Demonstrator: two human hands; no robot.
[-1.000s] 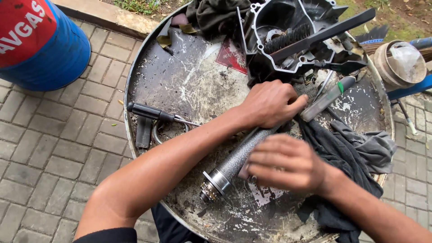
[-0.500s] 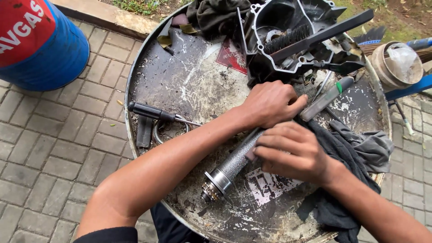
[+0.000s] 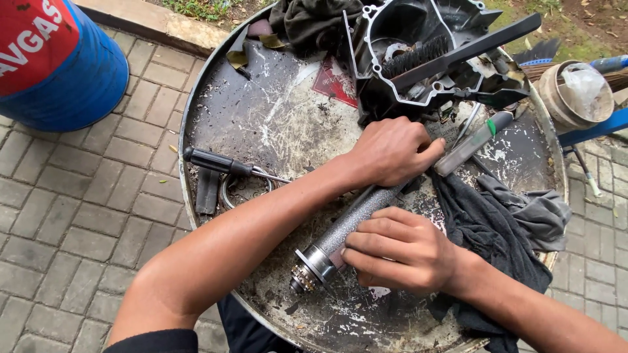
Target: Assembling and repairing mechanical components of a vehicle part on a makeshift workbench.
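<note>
A person's two bare hands work over a round, dirty grey metal tray point(image 3: 261, 124) set on paved ground. Lying diagonally across the tray is a long grey metal tube with a speckled surface and a shiny collar and small gear-like end point(image 3: 340, 238) pointing toward the viewer.

The left hand point(image 3: 392, 151) is closed over the far end of the tube, fingers wrapped around it and pressing it down. The right hand point(image 3: 402, 252) now sits near the collar end, its fingers point(image 3: 373, 229) curled over the tube from above; half a second ago it was higher up the tube, nearer the left hand, so it has slid down toward the collar. Judging by that, the hand is working along the tube's length.

A dark grey rag point(image 3: 497, 229) lies just beside the right wrist. A black-handled screwdriver point(image 3: 226, 163) rests to the left. A black metal engine casing point(image 3: 432, 46) with a black brush point(image 3: 451, 55) lying across it sits at the far rim. A blue and red drum point(image 3: 59, 62) stands off the tray.
</note>
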